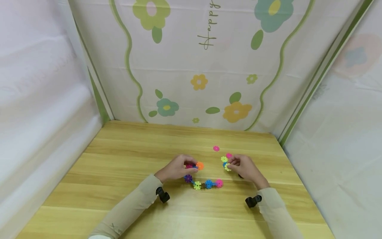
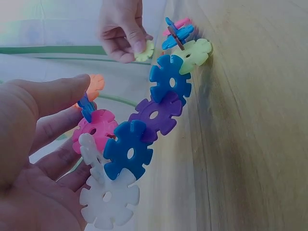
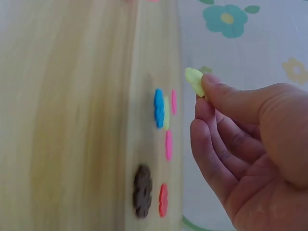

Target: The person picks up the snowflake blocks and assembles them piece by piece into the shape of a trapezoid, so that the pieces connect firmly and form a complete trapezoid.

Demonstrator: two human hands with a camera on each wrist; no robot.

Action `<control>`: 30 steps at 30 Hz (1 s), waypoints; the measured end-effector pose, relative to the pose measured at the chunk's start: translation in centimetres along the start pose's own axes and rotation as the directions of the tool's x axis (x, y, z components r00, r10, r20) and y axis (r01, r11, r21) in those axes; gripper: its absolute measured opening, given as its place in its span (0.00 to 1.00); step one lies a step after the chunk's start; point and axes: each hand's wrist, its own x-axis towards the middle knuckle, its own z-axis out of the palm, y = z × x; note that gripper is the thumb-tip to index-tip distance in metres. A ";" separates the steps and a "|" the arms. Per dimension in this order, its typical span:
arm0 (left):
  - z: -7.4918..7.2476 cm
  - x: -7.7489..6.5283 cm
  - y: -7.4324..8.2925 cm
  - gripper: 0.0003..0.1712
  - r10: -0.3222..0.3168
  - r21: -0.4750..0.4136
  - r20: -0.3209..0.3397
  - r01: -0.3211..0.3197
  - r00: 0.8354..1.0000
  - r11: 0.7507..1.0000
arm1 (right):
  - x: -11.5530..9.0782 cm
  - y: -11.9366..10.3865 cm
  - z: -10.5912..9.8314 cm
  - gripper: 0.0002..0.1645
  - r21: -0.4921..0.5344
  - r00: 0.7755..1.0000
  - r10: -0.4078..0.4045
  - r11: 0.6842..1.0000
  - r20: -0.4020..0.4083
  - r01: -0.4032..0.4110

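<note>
My left hand [image 1: 179,167] grips one end of a chain of interlocking notched plastic discs, with the thumb near its orange disc [image 1: 200,166]. In the left wrist view, the chain runs from a blue disc behind the thumb through a pink disc [image 2: 97,130], white discs [image 2: 108,202], a blue disc [image 2: 129,149] and a purple disc [image 2: 156,114]. Beyond these come a pale yellow disc [image 1: 197,185], a blue disc [image 1: 208,184] and a pink disc [image 1: 219,183] at the far end. Between thumb and forefinger, my right hand [image 1: 246,169] pinches a loose yellow disc [image 3: 195,82], apart from the chain.
Loose discs lie on the wooden table [image 1: 134,142] around the right hand: pink [image 1: 216,148], yellow [image 1: 224,159], blue [image 3: 159,108], brown [image 3: 143,191] and red [image 3: 163,199]. A flower-printed cloth [image 1: 179,59] stands behind the table, with white cloth on both sides.
</note>
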 end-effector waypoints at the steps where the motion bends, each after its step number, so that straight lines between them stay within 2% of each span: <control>1: 0.0 0.0 0.0 0.11 0.000 -0.003 -0.003 0.000 1.000 1.000 | 0.2 -0.4 0.1 0.05 0.008 1.000 -0.011 1.000 0.000 0.011; 5: -0.2 -0.1 -0.2 0.11 -0.006 -0.002 -0.010 0.006 1.000 1.000 | 0.8 -1.9 0.7 0.06 0.049 1.000 -0.023 0.999 -0.007 0.023; 11: -0.7 -0.2 -0.2 0.13 -0.004 -0.009 -0.035 0.004 0.999 1.000 | 1.7 -4.1 1.7 0.09 0.171 1.000 -0.020 0.985 0.017 0.017; 23: -1.5 -0.3 -0.4 0.13 0.029 0.031 -0.083 -0.026 0.996 0.999 | 3.1 -8.2 3.6 0.17 0.420 0.993 -0.012 0.907 0.119 -0.039; 27: -1.6 -0.5 -0.4 0.13 0.043 0.042 -0.086 -0.039 0.995 0.998 | 3.1 -8.9 3.9 0.16 0.460 0.991 0.017 0.885 0.136 -0.078; 30: -1.7 -0.7 -0.4 0.14 0.060 0.056 -0.097 -0.055 0.994 0.997 | 3.3 -9.2 4.2 0.16 0.464 0.988 0.031 0.881 0.151 -0.098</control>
